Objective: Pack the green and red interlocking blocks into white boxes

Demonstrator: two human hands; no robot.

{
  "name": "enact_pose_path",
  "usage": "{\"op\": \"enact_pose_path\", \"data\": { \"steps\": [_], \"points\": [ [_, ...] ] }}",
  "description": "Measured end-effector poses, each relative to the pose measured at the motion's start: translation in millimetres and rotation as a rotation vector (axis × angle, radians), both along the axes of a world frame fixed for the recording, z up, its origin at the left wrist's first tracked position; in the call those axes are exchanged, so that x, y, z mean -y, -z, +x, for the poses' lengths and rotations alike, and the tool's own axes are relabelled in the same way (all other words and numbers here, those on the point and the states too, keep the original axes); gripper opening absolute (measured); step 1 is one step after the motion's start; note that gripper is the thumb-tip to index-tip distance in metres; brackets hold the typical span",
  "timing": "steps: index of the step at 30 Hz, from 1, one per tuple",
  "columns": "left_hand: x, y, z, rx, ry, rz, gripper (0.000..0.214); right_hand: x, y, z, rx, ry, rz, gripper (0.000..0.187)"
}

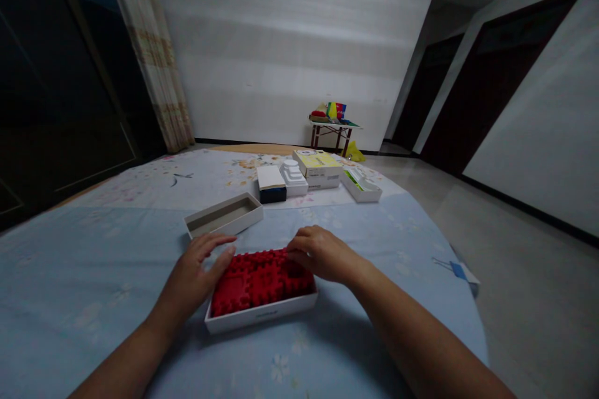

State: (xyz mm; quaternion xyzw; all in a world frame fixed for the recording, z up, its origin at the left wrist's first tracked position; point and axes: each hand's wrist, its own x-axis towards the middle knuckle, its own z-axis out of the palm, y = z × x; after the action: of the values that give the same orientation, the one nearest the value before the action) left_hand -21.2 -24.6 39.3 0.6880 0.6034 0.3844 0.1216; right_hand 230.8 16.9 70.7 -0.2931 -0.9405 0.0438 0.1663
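Red foam pieces [259,279] fill a white box [259,318] near the table's front edge. Our left hand [194,274] lies flat, fingers spread, against the box's left side; our right hand [322,254] curls loosely on the far right corner. Behind: empty lid [224,215], then more boxes [318,169]. Bare cloth [70,287] lies open on both sides.
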Motion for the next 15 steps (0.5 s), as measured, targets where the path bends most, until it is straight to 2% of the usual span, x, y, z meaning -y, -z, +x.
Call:
{"op": "enact_pose_path", "data": {
  "steps": [2,4,6,10,15],
  "points": [
    [13,-8.0,15,-0.187,0.118,0.157,0.032,-1,-1.3,2,-0.027,-0.025,-0.033,0.019],
    [27,-10.6,33,-0.361,0.304,0.187,0.031,-2,-1.1,3,-0.043,-0.042,-0.052,0.017],
    [38,-7.6,49,-0.498,0.408,0.186,0.036,-3,0.1,3,-0.042,-0.04,-0.052,0.016],
    [47,-0.4,66,-0.603,0.432,0.155,0.036,-4,2.7,0,-0.019,0.014,0.011,0.019],
    [46,-8.0,70,-0.603,0.446,0.098,0.032,-3,3.6,0,0.006,0.032,0.037,0.02]
  ]
}}
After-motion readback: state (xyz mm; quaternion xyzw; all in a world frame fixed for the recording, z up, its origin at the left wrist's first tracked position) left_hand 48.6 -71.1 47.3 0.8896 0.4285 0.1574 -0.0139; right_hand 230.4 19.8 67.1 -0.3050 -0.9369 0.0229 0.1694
